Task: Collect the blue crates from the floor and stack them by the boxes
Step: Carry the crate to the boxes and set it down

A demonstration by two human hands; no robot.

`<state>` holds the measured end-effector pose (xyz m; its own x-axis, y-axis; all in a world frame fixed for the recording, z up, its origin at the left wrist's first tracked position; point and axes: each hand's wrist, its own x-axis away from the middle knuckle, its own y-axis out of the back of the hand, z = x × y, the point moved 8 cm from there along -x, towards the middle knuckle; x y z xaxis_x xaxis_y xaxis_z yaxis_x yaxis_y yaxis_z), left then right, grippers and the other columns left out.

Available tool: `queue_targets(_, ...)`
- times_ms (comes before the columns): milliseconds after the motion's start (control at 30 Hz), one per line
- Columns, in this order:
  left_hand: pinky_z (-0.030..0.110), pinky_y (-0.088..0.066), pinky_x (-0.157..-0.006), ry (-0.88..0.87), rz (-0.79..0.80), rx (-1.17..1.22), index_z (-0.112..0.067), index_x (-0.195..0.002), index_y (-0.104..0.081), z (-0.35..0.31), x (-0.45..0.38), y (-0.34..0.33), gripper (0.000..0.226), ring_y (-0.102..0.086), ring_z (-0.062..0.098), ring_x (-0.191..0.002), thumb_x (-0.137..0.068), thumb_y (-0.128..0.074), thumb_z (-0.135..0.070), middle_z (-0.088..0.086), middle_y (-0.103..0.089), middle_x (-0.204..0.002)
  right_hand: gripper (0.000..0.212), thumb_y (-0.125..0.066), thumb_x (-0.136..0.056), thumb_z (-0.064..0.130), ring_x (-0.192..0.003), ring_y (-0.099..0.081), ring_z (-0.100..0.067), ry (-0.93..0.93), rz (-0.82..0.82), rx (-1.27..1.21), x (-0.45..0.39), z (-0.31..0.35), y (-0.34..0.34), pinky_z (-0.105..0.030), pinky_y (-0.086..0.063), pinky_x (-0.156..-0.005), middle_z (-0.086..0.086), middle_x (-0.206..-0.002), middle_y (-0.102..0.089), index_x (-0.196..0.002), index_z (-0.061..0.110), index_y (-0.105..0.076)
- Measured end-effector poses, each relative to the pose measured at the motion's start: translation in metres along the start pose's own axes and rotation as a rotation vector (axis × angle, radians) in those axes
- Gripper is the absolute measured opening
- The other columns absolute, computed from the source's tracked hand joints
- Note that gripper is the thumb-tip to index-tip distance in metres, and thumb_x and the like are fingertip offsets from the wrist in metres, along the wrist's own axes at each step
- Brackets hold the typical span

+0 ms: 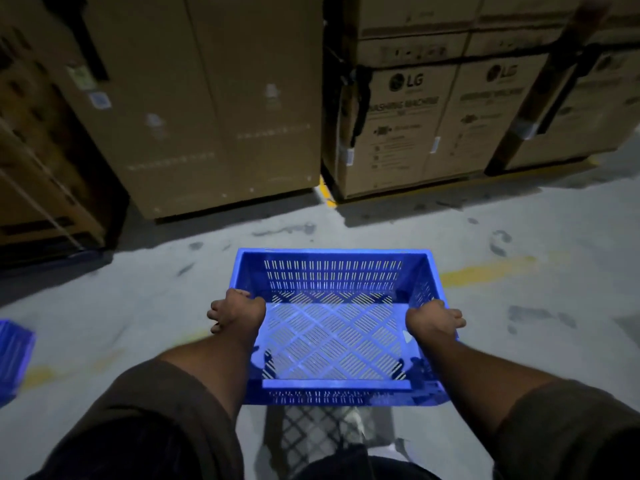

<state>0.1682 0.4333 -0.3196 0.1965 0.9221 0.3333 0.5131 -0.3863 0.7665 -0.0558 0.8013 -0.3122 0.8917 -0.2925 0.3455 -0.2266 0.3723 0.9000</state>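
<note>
An empty blue slatted crate (334, 268) hangs in front of me above the concrete floor, its open top facing up. My left hand (235, 311) grips its left rim and my right hand (434, 318) grips its right rim, fingers curled over the outside. The crate's lattice shadow falls on the floor below its near edge. Part of a second blue crate (14, 355) shows at the left frame edge. Tall brown cardboard boxes (207, 105) stand just ahead of the held crate.
A stack of washing-machine cartons (433, 123) stands at the back right, strapped with dark bands. More boxes on a pallet (38, 168) fill the left. Faded yellow floor lines (485, 271) run right of the crate. Grey floor lies between me and the boxes.
</note>
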Motion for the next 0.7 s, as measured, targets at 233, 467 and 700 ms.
queue_targets(233,0.041,-0.036,-0.097,0.209,-0.118,0.033,-0.030,-0.096,-0.062,0.034,-0.065,0.046,0.021,-0.040,0.034,-0.117,-0.077,-0.062,-0.023,0.015,-0.050,-0.120,0.043,-0.056,-0.088,0.020,-0.117,-0.039,-0.035,0.197,0.046,0.052,0.001,0.129,-0.051,-0.037,-0.040,-0.093,-0.023,-0.127,-0.041,-0.127,0.004,-0.049)
queue_targets(467,0.039,-0.033,-0.097,0.346,-0.214,0.045,-0.029,-0.098,-0.064,0.052,-0.123,0.085,0.022,-0.042,0.033,-0.120,-0.076,-0.065,-0.026,0.014,-0.056,-0.120,0.044,-0.061,-0.084,0.019,-0.117,-0.037,-0.036,0.360,0.155,0.085,0.008,0.247,-0.099,-0.040,-0.044,-0.091,-0.022,-0.127,-0.039,-0.123,0.003,-0.051)
queue_targets(700,0.037,-0.037,-0.092,0.480,-0.315,0.080,-0.023,-0.103,-0.063,0.072,-0.161,0.133,0.023,-0.043,0.038,-0.119,-0.079,-0.061,-0.024,0.019,-0.055,-0.122,0.047,-0.059,-0.086,0.022,-0.117,-0.037,-0.037,0.553,0.228,0.158,0.034,0.367,-0.142,-0.041,-0.044,-0.093,-0.024,-0.127,-0.039,-0.127,0.002,-0.048)
